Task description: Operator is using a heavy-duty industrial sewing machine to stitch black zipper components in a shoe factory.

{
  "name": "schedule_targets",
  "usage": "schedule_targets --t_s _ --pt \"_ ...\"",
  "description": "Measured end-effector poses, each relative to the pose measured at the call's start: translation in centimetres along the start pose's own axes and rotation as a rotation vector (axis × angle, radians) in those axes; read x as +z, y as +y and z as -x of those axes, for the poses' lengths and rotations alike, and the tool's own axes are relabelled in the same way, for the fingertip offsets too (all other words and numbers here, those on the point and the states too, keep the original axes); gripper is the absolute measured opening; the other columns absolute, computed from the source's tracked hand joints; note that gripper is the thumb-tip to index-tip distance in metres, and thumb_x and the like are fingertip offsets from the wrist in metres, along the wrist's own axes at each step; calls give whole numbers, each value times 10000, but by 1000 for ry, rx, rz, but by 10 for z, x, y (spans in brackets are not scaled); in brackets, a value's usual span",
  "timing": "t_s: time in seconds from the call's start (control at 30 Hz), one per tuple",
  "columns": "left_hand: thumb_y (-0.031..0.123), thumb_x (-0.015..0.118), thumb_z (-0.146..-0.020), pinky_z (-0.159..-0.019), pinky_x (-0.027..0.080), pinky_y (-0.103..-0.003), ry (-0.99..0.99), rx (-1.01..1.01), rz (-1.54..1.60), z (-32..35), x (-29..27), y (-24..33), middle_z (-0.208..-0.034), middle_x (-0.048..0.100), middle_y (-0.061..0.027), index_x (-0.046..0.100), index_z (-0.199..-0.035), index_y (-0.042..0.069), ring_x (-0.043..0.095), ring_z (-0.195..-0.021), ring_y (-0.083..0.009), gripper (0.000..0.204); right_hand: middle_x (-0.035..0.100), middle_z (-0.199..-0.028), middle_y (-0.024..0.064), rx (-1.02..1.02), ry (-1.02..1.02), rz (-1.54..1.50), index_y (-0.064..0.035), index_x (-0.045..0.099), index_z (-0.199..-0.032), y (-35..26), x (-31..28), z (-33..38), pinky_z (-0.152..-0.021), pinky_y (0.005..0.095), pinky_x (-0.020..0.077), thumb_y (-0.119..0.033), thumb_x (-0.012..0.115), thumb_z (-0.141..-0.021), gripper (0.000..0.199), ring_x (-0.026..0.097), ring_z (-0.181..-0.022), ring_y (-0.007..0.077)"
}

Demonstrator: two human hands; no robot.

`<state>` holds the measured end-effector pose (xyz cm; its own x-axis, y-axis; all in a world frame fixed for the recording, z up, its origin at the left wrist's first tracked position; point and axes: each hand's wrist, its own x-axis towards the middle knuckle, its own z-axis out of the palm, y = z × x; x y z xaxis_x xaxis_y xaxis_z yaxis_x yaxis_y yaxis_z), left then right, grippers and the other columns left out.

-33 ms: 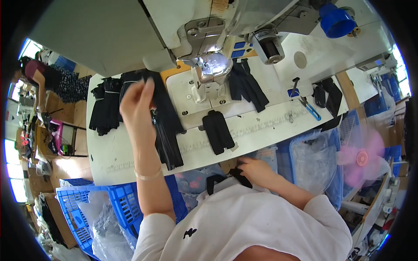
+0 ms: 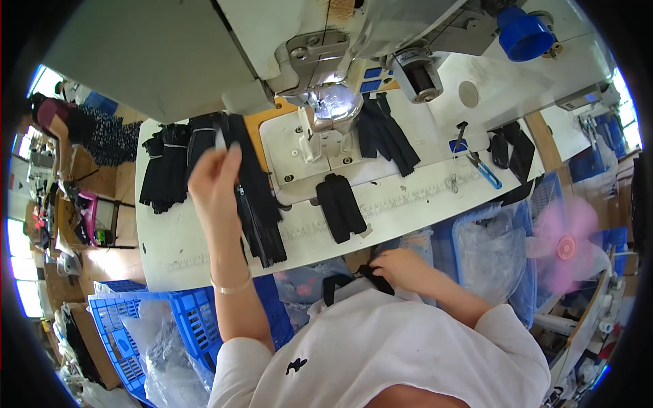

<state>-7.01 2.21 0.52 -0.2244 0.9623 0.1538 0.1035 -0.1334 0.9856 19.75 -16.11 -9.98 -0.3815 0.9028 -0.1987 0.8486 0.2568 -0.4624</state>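
My left hand (image 2: 216, 178) is raised over the left part of the sewing table, thumb and fingers pinched together. A small pale sliver shows at its fingertips; what it is I cannot make out. Beneath and beside that hand lie long black zippers (image 2: 264, 231), and further left is a tied bundle of black zippers (image 2: 164, 166). My right hand (image 2: 403, 268) is down at my lap past the table's front edge, its fingers closed on a black fabric piece (image 2: 375, 277). A short black zipper stack (image 2: 341, 208) lies in front of the sewing machine (image 2: 320, 115). More black zippers (image 2: 386, 132) rest right of its needle area.
Blue-handled thread snips (image 2: 488, 174) lie on the right of the table (image 2: 183, 238). Blue crates (image 2: 194, 319) with clear plastic bags stand below left, a blue bin (image 2: 445, 248) below right. A pink fan (image 2: 566, 247) spins at the right. Another person (image 2: 61, 122) stands far left.
My left hand has come slightly down toward me, uncovering the pale sliver at its fingertips. My right hand has shifted very little on the black fabric.
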Motion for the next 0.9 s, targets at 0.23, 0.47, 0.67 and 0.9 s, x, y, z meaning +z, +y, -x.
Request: schedule_targets --t_s 0.23,0.47,0.67,0.9 --pt "198 730 -788 -874 378 -350 114 78 -889 72 -26 -65 -894 579 -68 636 -882 41 505 -950 -216 206 633 -897 104 112 848 -157 -33 646 -976 23 -116 -105 -730 370 486 -191 649 -829 216 616 -798 266" --pt "57 707 -747 -846 433 -383 -508 532 -474 85 81 -7 -961 588 -152 614 -953 3 541 -956 -320 232 607 -901 121 161 856 -236 -31 647 -941 90 -102 -140 -746 380 465 -172 663 -791 207 597 -835 292" --pt "135 680 -777 -956 424 -394 -667 879 -632 46 174 -46 -1137 549 -146 563 -1081 -8 514 -1105 -328 356 621 -773 153 136 959 -398 2 645 -840 83 -116 -139 -621 359 460 -129 654 -802 137 596 -672 292" --pt "141 649 -806 -972 419 -395 -735 894 -656 37 178 -57 -1179 531 -163 529 -1120 -34 497 -1141 -332 379 529 -733 -4 50 1270 -782 6 587 -871 4 -147 -65 -598 202 383 -64 606 -886 74 464 -653 50"
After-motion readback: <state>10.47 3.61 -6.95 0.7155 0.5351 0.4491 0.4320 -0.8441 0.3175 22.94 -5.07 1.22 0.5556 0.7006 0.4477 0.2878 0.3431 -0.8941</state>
